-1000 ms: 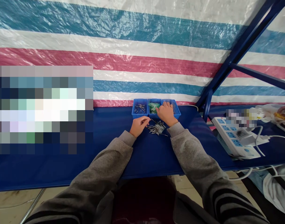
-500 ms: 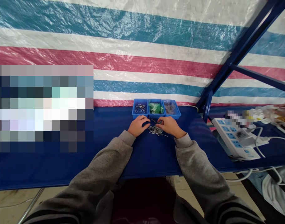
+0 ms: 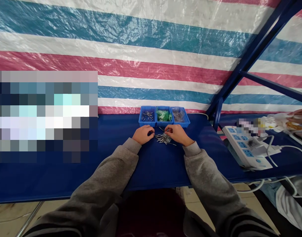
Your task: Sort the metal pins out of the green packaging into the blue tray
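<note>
A loose pile of thin metal pins (image 3: 162, 139), like nails or rivets, lies on the blue table between my hands. Left of it, my left hand (image 3: 143, 134) has its thumb and forefinger brought together in a pinch; whatever is between them is too small to make out. My right hand (image 3: 177, 133) reaches over the pile's right side with thumb and fingertips pressed together, and what they hold is hidden. A small clear plastic bag (image 3: 168, 138) seems to lie under the right fingers. Just behind the hands stands a blue bin (image 3: 147, 124) with more pins inside.
Beside that bin are a blue bin (image 3: 164, 124) with a green bag and another blue bin (image 3: 182, 125) with a clear bag. A white power strip (image 3: 242, 148) with cables sits at the right, near a blue metal frame (image 3: 230, 85). Another person's hand (image 3: 300, 115) shows far right.
My left thumb and forefinger, apart before, have closed together and drawn slightly away from the pile. The right hand stays over the pile. The whole view has shifted slightly.
</note>
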Tool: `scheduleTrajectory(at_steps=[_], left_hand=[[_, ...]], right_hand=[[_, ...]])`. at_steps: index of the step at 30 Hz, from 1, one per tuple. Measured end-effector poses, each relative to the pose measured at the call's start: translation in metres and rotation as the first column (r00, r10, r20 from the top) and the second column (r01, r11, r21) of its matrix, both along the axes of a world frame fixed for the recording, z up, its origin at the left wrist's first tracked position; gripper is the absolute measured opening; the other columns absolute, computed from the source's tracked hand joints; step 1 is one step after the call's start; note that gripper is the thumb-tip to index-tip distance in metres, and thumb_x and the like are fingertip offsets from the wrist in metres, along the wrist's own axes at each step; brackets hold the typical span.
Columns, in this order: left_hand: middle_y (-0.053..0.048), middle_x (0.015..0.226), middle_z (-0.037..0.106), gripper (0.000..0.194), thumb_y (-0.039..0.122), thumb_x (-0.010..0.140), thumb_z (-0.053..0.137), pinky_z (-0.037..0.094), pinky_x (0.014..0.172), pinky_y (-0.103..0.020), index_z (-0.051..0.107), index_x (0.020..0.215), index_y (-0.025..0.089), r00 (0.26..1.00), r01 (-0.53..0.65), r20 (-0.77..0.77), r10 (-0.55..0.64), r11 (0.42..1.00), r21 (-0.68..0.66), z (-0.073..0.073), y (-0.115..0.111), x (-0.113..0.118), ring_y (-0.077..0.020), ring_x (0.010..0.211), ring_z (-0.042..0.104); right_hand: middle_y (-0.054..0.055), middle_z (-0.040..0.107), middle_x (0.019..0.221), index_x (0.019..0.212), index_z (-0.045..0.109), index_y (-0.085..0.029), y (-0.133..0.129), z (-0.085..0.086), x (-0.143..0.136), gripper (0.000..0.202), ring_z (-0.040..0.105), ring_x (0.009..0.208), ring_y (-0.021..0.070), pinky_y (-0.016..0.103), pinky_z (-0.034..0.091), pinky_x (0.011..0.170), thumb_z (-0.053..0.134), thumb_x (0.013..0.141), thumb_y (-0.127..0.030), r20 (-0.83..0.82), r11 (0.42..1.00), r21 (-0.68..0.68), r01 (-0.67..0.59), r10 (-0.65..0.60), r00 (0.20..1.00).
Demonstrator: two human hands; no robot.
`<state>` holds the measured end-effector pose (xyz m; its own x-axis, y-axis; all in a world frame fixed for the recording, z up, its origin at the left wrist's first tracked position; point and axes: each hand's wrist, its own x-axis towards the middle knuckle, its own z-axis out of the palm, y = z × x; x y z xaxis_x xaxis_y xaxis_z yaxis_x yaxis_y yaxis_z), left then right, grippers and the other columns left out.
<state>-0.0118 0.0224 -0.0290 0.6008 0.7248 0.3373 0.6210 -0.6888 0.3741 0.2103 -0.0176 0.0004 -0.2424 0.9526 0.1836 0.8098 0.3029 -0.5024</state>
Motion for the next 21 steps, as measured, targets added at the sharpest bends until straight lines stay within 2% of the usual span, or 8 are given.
scheduleTrajectory(at_steps=[5, 11, 16, 21], left_hand=[[-0.005, 0.095, 0.066, 0.016, 0.031, 0.083, 0.057, 0.048, 0.084, -0.033, 0.067, 0.087, 0.02, 0.995, 0.056, -0.081, -0.055, 0.998, 0.012, 0.005, -0.002, 0.0, -0.0219, 0.094, 0.06], [-0.005, 0.096, 0.065, 0.013, 0.03, 0.083, 0.059, 0.048, 0.083, -0.033, 0.067, 0.088, 0.02, 0.994, 0.101, -0.057, -0.098, 0.994, 0.043, 0.005, -0.002, 0.0, -0.0215, 0.093, 0.059], [-0.004, 0.094, 0.066, 0.016, 0.033, 0.087, 0.058, 0.048, 0.082, -0.031, 0.067, 0.087, 0.02, 0.99, 0.141, -0.001, -0.141, 0.986, 0.091, 0.004, -0.005, 0.003, -0.02, 0.091, 0.06], [-0.006, 0.091, 0.067, 0.026, 0.041, 0.091, 0.056, 0.048, 0.079, -0.03, 0.067, 0.088, 0.018, 0.978, 0.153, 0.116, -0.172, 0.975, 0.158, 0.003, -0.009, 0.01, -0.0193, 0.087, 0.06]], right_hand=[[-0.002, 0.059, 0.06, 0.08, 0.071, -0.016, -0.002, 0.003, -0.002, 0.007, 0.051, 0.057, 0.0108, 0.023, 0.031, 0.057, 0.069, 0.08, -0.022, 0.001, 0.993, -0.081, -0.084, 0.084, 0.996], [-0.001, 0.062, 0.061, 0.078, 0.072, -0.017, -0.001, 0.0, -0.004, 0.003, 0.053, 0.058, 0.0112, 0.024, 0.033, 0.059, 0.069, 0.079, -0.017, 0.028, 0.988, -0.112, -0.107, 0.111, 0.993], [-0.001, 0.061, 0.059, 0.074, 0.069, -0.016, 0.001, -0.005, -0.002, 0.006, 0.052, 0.057, 0.011, 0.023, 0.032, 0.058, 0.066, 0.08, -0.014, -0.023, 0.986, -0.083, -0.142, 0.141, 0.99], [-0.003, 0.055, 0.058, 0.076, 0.063, -0.017, 0.002, -0.005, 0.0, 0.009, 0.048, 0.054, 0.0112, 0.024, 0.032, 0.056, 0.06, 0.084, -0.021, -0.224, 0.992, 0.057, -0.117, 0.127, 0.966]])
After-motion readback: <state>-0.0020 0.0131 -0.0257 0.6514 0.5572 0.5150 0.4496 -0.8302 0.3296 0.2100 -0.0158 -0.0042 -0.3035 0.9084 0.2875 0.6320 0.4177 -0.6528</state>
